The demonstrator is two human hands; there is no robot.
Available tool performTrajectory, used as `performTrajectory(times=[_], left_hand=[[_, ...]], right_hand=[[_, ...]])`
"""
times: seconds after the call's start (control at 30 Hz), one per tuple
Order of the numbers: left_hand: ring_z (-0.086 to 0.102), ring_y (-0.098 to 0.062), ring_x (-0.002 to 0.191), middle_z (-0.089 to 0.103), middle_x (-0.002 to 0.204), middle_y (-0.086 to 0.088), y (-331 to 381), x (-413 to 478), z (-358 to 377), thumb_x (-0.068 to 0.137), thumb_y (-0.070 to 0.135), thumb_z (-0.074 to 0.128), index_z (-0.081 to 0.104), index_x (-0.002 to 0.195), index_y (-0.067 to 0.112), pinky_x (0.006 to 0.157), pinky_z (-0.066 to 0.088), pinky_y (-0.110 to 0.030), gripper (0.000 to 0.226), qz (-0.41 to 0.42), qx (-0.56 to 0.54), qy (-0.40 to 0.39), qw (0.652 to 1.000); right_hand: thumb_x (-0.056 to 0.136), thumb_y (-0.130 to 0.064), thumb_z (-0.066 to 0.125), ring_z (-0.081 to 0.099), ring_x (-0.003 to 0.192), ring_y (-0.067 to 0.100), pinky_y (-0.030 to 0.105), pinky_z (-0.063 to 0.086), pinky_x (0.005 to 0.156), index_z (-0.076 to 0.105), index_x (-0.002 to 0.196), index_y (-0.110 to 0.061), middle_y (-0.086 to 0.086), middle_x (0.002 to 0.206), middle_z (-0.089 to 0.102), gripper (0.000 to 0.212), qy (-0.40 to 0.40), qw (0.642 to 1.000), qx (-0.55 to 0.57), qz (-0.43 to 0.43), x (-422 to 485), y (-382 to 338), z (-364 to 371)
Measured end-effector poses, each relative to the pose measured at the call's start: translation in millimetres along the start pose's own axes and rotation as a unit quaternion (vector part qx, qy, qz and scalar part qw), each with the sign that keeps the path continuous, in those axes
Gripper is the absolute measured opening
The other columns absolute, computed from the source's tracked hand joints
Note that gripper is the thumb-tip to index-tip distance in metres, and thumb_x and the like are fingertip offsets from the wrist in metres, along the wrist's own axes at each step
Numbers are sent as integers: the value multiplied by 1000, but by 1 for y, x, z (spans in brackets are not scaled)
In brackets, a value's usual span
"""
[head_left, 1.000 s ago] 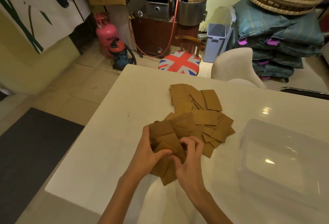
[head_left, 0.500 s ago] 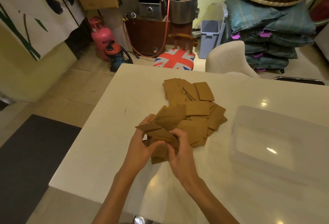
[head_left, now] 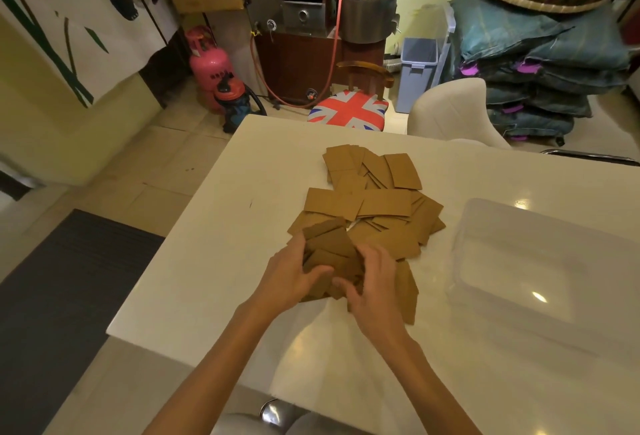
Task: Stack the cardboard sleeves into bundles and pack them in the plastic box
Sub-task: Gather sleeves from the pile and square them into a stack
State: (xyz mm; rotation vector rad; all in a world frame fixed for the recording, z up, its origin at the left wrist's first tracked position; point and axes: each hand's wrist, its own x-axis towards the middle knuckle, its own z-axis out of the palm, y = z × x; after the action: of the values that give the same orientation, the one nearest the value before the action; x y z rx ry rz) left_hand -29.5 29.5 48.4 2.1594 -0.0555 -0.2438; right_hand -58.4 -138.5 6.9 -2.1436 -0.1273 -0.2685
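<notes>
Left hand [head_left: 289, 277], right hand [head_left: 375, 284] clasp flat brown cardboard sleeves [head_left: 329, 249]; clear plastic box [head_left: 554, 261] alongside.

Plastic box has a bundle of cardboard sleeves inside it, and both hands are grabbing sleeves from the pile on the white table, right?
Not quite: the head view shows the plastic box with no sleeves inside. The rest holds: the left hand and right hand both grip cardboard sleeves at the pile on the white table.

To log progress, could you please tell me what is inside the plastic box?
Nothing shows inside the plastic box: only its clear bottom with light glints. Its right end runs out of frame, so that part cannot be seen.
</notes>
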Motion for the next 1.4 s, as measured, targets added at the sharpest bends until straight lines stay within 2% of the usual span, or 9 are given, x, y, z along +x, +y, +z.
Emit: performTrajectory(times=[0.13,0.27,0.43,0.57,0.7,0.83,1.0,1.2,1.4], left_hand=[[57,-8,111,55,120,19,-10,5,-6,79,24,81,32,135,39,87,52,-23,75,-61,-124,43,989],[55,-4,102,53,124,9,-14,2,5,77,17,82,32,137,34,76,50,-19,80,-146,-246,58,956],[57,-10,108,55,127,4,-11,-4,31,75,14,84,34,139,35,80,54,-29,84,-146,-292,61,943],[59,-14,114,57,127,5,-5,-7,34,75,14,83,38,129,46,78,56,-26,77,-129,-302,20,944],[58,-10,116,55,128,11,13,-16,28,78,20,80,34,127,51,85,56,-27,74,-91,-243,-44,965],[58,6,105,57,116,17,38,-43,50,81,14,78,45,118,43,90,52,-20,57,-26,-159,-98,982],[61,0,104,65,106,23,59,-64,86,78,18,81,64,103,31,84,48,-10,33,100,-180,-45,977],[58,5,111,57,113,34,77,-66,133,80,24,79,52,112,53,91,46,-10,51,123,-164,-121,971],[52,0,111,50,126,16,61,-64,142,73,60,75,40,126,41,93,50,-28,66,95,68,-89,989]], right_hand=[[69,-55,79,18,143,31,47,25,115,4,154,-32,12,156,20,115,-34,977,-163,130,-6,36,-43],[77,-60,68,25,136,30,42,27,111,18,152,-34,8,153,27,94,-124,947,-239,176,-2,47,-41],[80,-11,74,46,120,22,42,42,106,43,141,-32,2,130,49,72,-55,970,23,235,1,38,-30],[84,8,62,56,108,13,18,49,89,58,126,-32,-4,117,59,57,-61,958,171,221,0,28,-46],[88,10,58,60,104,12,21,52,86,68,110,-34,-15,108,68,51,-57,949,247,186,-4,16,-67],[89,3,49,58,106,21,37,53,89,68,112,-27,2,112,59,42,-7,961,254,106,-29,-4,-91],[92,-37,47,30,142,21,32,34,111,45,137,-43,-7,148,29,46,43,987,128,84,-84,-4,-128],[91,-21,65,37,137,16,46,45,106,23,143,-52,-6,147,29,74,46,992,52,109,-119,29,-137],[93,-31,61,23,141,4,29,29,116,6,138,-68,-17,149,16,80,-26,992,-19,122,-120,44,-147]])
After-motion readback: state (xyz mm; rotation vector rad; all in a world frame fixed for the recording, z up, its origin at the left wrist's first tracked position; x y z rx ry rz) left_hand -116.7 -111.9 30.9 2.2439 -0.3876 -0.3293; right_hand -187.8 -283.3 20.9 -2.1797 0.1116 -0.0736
